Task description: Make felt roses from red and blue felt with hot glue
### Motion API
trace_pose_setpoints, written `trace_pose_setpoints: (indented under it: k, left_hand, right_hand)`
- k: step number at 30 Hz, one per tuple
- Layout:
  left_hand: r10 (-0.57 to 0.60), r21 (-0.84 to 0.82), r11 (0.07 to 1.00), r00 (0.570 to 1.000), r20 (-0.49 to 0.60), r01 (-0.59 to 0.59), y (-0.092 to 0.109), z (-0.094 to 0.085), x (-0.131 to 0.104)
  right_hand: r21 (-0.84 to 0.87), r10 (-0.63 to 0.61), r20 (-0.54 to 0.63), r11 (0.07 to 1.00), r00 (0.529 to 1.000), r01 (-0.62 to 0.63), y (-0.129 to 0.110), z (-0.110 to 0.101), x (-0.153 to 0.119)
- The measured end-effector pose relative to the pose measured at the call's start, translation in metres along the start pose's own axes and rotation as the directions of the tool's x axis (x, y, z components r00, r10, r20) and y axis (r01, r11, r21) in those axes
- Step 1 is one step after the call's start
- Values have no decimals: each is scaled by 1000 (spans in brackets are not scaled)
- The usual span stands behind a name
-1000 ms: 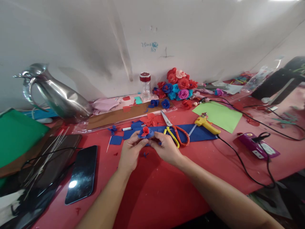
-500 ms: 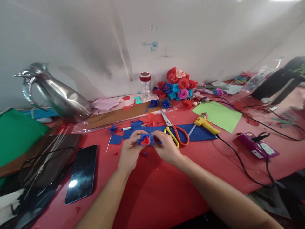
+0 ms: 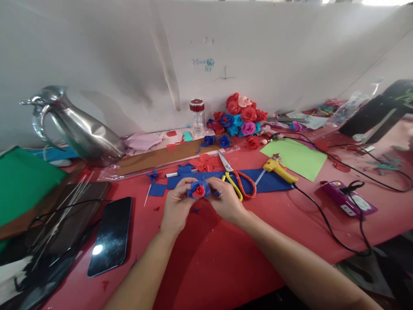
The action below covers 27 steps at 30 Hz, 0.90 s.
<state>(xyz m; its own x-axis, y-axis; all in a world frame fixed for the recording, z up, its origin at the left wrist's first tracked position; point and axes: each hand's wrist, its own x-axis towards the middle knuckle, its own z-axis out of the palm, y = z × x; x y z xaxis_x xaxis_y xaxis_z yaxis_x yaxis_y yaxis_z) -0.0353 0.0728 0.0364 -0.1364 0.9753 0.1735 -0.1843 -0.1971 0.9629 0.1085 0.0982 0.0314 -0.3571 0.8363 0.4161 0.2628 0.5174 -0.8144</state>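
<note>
Between my two hands, above the red table [image 3: 206, 267], is a paper flower [image 3: 199, 190] with blue outer petals and a red centre. My left hand [image 3: 178, 204] pinches its left side, and my right hand [image 3: 225, 200] grips the right side with closed fingers. Just beyond my right hand lie scissors [image 3: 241, 183] with yellow and orange handles, on a strip of blue paper [image 3: 278, 181]. A yellow glue gun [image 3: 280, 168] rests on the same strip. Left of my hands are a small blue paper square [image 3: 157, 190] and a marker [image 3: 172, 175].
A phone [image 3: 111, 234] lies at left, with a steel jug [image 3: 80, 129] behind it. A glass jar [image 3: 197, 118] and a bunch of paper flowers [image 3: 243, 115] stand by the wall. Green paper [image 3: 298, 157] and a purple power strip [image 3: 348, 198] with cables are at right.
The flower has turned slightly in my fingers, so its red centre sits a little further right. Both hands keep their hold, and the things on the table stay put.
</note>
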Motion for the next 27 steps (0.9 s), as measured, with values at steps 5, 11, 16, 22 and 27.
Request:
trace_pose_setpoints:
  k: [5,11,16,22,27]
  left_hand:
    - [-20,-11,1000,1000,11,20,0,1,0]
    - [-110,-122,987,994,-21,106,-8,1,1]
    - [-172,-148,975,984,-35,165,-13,0,1]
    - [-222,-183,962,971,-92,203,-14,2,2]
    - [-298,-227,937,946,-128,265,-12,1,3]
  right_hand:
    - [35,-3,4,999,1000,3,1,1,0]
    - [3,16,2,1000,1000,-16,1,4,-1]
    - [-29,68,17,997,998,-68,1,5,-1]
    - [-48,88,30,995,996,-87,1,6,-2]
    - [-30,104,29,994,994,-103,-1,6,-2]
